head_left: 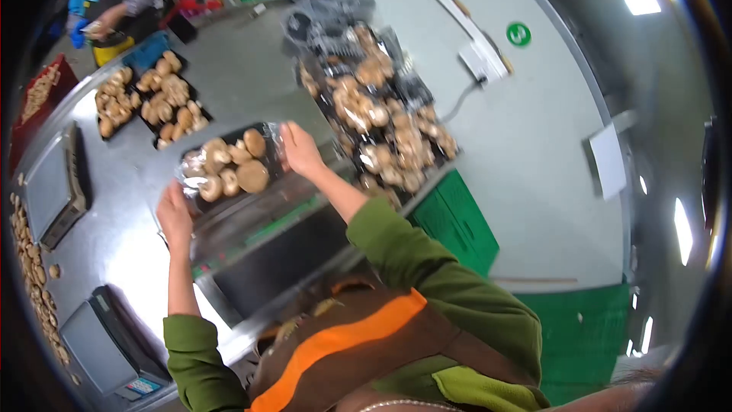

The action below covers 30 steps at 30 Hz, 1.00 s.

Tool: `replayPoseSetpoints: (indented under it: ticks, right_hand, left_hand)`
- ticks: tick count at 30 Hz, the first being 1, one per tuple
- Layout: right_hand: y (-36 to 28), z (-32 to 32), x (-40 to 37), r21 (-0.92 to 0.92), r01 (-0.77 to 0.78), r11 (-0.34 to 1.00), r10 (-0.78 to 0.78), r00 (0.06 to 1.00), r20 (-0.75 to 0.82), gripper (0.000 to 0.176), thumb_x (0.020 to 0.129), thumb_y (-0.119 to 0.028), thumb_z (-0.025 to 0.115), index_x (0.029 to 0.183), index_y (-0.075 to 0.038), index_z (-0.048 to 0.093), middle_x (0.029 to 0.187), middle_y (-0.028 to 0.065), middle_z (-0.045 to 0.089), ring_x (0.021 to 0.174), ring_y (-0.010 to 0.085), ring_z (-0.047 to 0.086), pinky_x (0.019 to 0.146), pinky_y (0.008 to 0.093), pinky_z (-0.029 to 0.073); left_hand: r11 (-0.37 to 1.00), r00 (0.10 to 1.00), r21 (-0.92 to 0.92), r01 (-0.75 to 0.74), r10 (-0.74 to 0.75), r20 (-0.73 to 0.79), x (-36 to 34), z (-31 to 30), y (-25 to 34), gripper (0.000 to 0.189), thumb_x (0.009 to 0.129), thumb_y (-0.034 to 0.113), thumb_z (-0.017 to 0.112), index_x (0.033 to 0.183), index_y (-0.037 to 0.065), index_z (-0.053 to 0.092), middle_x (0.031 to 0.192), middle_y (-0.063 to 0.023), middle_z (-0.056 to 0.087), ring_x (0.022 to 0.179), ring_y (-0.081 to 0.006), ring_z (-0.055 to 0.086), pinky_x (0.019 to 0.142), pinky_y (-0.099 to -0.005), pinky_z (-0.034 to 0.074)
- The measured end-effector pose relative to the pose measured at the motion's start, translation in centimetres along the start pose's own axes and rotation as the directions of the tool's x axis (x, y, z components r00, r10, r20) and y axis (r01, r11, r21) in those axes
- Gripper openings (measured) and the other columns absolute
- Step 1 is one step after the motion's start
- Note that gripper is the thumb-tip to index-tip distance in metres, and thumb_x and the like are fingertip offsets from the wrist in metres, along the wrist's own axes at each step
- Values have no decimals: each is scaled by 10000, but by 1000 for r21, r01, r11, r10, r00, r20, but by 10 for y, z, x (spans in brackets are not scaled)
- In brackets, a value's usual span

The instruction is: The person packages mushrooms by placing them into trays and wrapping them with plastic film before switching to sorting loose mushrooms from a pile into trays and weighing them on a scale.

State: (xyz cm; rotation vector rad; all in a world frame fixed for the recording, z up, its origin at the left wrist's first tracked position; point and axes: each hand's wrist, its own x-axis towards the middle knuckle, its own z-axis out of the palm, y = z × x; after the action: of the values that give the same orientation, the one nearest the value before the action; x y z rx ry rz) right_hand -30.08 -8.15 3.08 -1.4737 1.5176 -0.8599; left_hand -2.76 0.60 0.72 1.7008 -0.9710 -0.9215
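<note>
A black tray of brown mushrooms [238, 164] hangs between my hands with clear plastic film over it. My left hand [175, 216] is closed on the film and tray at the near left end. At the far right end, my right hand [300, 150] pinches the film. Just below the tray is a wrapping machine with a dark flat plate [282, 263] along its near side. The fingertips of both hands are partly hidden by the shiny film.
Filled mushroom trays [171, 95] lie at the back left, and a pile of wrapped mushroom packs [381, 114] sits on the right. Two scales [55, 187] and loose mushrooms [34, 259] line the left. Green crates [457, 221] stand right. Another person's hand [107, 21] shows far left.
</note>
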Motion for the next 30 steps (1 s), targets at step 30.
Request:
replayPoseSetpoints:
  ticks: [30]
  right_hand:
    - [195, -51, -271, -400, -182, 898, -71, 838, -541, 239, 904, -225, 552, 770, -28, 534, 691, 222, 576, 672, 423, 569, 562, 479, 440]
  left_hand:
    - [582, 794, 540, -608, 454, 404, -159, 60, -59, 292, 914, 179, 557, 676, 21, 500, 669, -123, 529, 604, -323, 542, 550, -422, 431]
